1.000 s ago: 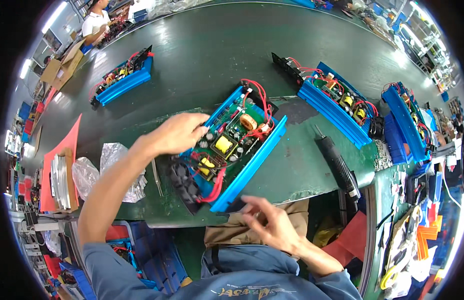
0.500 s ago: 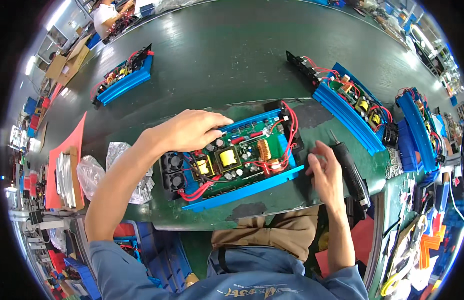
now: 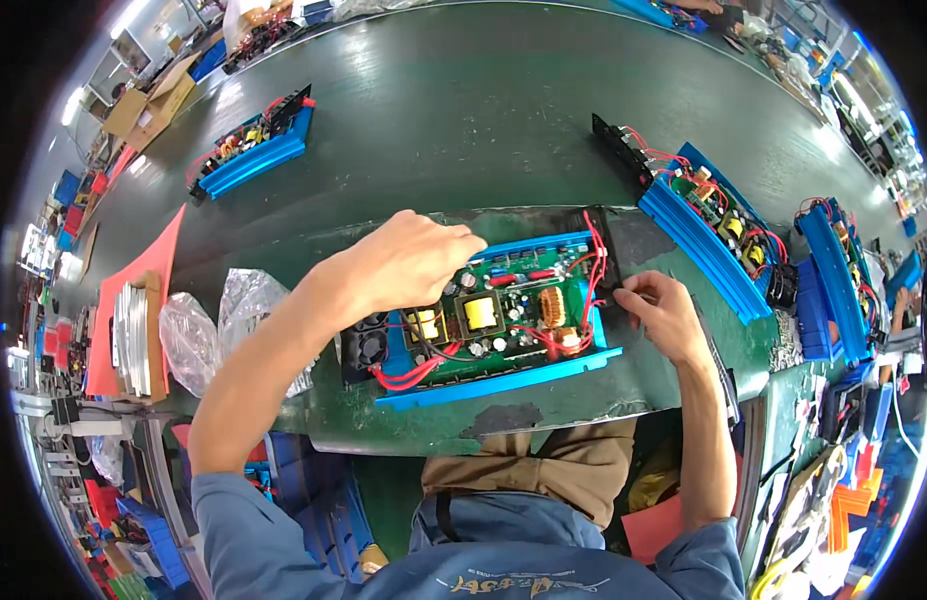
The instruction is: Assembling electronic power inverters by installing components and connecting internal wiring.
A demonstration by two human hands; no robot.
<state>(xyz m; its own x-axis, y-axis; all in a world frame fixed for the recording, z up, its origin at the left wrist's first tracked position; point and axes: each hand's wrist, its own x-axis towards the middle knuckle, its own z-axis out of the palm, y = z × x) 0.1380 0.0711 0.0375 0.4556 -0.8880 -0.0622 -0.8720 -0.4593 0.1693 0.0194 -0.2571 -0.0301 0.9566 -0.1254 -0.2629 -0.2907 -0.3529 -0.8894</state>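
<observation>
An open electronics unit with blue metal side rails point(image 3: 504, 385) and a green circuit board point(image 3: 519, 290) lay near the middle of the near edge of the dark green tabletop point(image 3: 454, 120), its long sides running roughly along that edge. Black square fans point(image 3: 372, 347) stood at its left end and a black end plate point(image 3: 606, 250) at its right. The left hand point(image 3: 409, 262) was curled narrow over the far rail near the fans; what its fingers held could not be told. The right hand point(image 3: 666, 312) had thumb and forefinger drawn close together at the plate's near end; whether they pinched it was unclear. A black handheld tool point(image 3: 728, 385) lay beside the right forearm, partly hidden, toward the near right corner. Two similar blue-railed units point(image 3: 699, 245) stood toward the right edge, another point(image 3: 256, 167) toward the far left corner. Crumpled clear plastic bags point(image 3: 249, 300) lay near the left edge.
</observation>
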